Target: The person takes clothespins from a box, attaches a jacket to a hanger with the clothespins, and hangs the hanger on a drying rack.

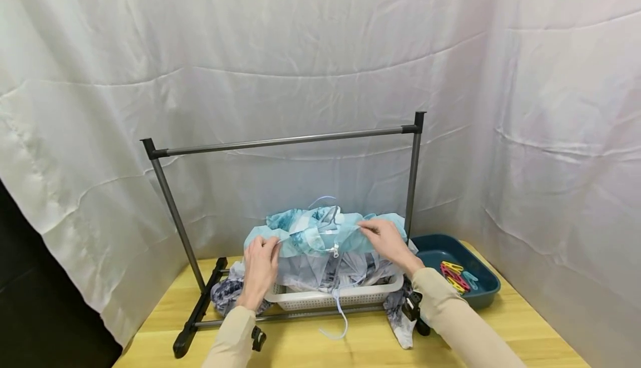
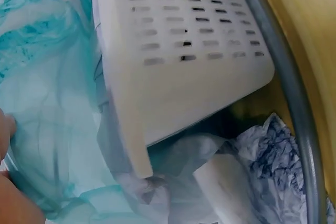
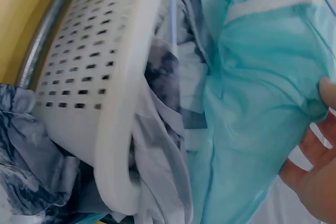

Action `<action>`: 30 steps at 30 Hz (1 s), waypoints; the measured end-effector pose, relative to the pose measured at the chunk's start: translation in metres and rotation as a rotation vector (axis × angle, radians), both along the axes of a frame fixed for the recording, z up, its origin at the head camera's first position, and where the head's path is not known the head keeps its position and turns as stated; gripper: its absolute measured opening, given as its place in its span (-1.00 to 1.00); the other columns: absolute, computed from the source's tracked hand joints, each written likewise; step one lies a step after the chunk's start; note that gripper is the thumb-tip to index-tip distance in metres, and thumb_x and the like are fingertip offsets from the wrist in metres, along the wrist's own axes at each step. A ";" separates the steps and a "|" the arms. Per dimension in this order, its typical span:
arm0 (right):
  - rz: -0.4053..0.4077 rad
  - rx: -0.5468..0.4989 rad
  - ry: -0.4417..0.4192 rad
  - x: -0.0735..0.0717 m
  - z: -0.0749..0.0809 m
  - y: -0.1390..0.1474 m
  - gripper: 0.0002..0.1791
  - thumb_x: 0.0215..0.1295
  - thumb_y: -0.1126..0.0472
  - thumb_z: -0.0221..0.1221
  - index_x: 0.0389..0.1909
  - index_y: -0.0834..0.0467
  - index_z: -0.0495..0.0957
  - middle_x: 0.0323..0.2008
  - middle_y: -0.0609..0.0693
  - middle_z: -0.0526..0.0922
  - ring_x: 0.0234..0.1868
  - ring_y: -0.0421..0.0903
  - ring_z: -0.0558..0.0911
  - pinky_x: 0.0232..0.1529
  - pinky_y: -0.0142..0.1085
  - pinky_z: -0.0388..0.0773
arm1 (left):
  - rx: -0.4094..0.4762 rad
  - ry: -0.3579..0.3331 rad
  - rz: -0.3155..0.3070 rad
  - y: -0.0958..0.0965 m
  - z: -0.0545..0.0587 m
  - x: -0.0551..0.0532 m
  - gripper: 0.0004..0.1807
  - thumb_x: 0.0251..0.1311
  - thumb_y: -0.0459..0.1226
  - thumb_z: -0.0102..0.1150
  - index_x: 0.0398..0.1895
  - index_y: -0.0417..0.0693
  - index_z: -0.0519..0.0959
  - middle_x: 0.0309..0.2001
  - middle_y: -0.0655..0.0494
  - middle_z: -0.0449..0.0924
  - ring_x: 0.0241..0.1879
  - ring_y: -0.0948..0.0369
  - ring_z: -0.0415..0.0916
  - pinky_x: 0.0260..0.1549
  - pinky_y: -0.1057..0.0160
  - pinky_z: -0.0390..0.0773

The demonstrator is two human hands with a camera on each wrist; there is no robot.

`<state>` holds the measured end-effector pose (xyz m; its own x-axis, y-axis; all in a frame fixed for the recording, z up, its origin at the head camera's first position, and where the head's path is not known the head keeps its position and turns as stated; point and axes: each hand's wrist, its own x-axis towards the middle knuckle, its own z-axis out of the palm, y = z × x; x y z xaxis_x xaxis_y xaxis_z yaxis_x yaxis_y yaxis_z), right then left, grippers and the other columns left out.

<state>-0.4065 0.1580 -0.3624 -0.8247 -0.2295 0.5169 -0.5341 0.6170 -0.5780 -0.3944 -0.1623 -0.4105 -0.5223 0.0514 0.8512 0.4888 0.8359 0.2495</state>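
Observation:
A thin teal jacket (image 1: 310,234) with a white zip lies bunched over a white perforated basket (image 1: 330,300). My left hand (image 1: 261,262) pinches its near left edge between thumb and fingers. On the other side, my right hand (image 1: 384,239) grips the jacket's fabric, with the thumb on top and the fingers curled beneath in the right wrist view. A blue hanger hook (image 1: 325,197) pokes up behind the teal jacket. Under it, a grey patterned jacket (image 1: 345,270) fills the basket, its sleeves hanging over both ends. A second hanger hook (image 1: 343,323) dangles over the basket's front.
A metal clothes rack (image 1: 280,141) with black feet stands around the basket, its crossbar above and behind my hands. At the right, a dark blue tub (image 1: 488,287) holds several red, yellow and teal clothespins (image 1: 453,273). White curtains (image 1: 300,34) enclose the wooden table (image 1: 295,351).

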 end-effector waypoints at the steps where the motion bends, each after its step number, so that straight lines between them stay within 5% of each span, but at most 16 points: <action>1: 0.006 -0.028 -0.025 0.000 0.001 0.001 -0.67 0.47 0.14 0.09 0.14 0.11 0.61 0.07 0.09 0.66 0.08 0.07 0.63 0.05 -0.01 0.57 | 0.002 0.000 -0.003 -0.001 0.001 0.000 -0.94 0.33 -0.29 0.17 -0.29 -0.02 0.63 -0.45 0.08 0.29 -0.43 0.14 0.16 -0.15 0.01 0.23; 6: -0.060 -0.103 -0.035 -0.001 0.008 0.000 -0.69 0.44 0.12 0.11 0.06 0.14 0.66 0.02 0.11 0.69 0.04 0.08 0.65 0.03 0.00 0.57 | 0.021 -0.007 -0.034 -0.004 0.005 0.000 -0.93 0.31 -0.30 0.18 -0.29 -0.06 0.65 -0.46 0.06 0.30 -0.43 0.13 0.18 -0.18 0.02 0.25; 15: -0.213 -0.123 -0.066 0.000 0.024 -0.007 -0.75 0.35 0.04 0.06 -0.35 -0.01 0.70 -0.34 -0.05 0.71 -0.36 -0.09 0.55 -0.26 -0.22 0.45 | 0.076 -0.076 -0.068 -0.006 0.011 0.001 -0.91 0.32 -0.29 0.18 -0.26 -0.06 0.67 -0.45 0.06 0.30 -0.40 0.19 0.13 -0.21 0.11 0.18; 21: -0.134 -0.124 -0.014 -0.002 0.023 -0.006 -0.74 0.44 -0.01 0.08 -0.06 0.00 0.64 -0.04 0.02 0.67 -0.14 -0.04 0.63 -0.11 -0.10 0.54 | 0.126 -0.155 -0.082 -0.008 0.018 0.002 -0.86 0.39 -0.25 0.10 -0.31 -0.03 0.61 -0.42 0.04 0.23 -0.36 0.15 0.10 -0.23 0.12 0.08; 26: -0.039 0.051 0.084 -0.001 0.022 -0.001 -0.57 0.49 -0.10 0.00 0.18 0.04 0.55 0.11 0.08 0.59 0.13 0.09 0.55 0.15 0.05 0.45 | 0.159 -0.207 -0.074 -0.012 0.029 0.005 -0.83 0.44 -0.21 0.03 -0.24 -0.04 0.61 -0.37 0.04 0.21 -0.32 0.12 0.08 -0.25 0.12 0.03; 30: -0.045 0.121 0.130 0.000 0.025 0.003 -0.57 0.48 -0.06 0.04 0.19 0.07 0.54 0.12 0.09 0.61 0.14 0.12 0.57 0.19 0.10 0.40 | 0.176 -0.209 -0.084 -0.013 0.036 0.006 -0.83 0.43 -0.22 0.04 -0.17 -0.05 0.62 -0.35 0.02 0.21 -0.31 0.10 0.06 -0.24 0.11 0.00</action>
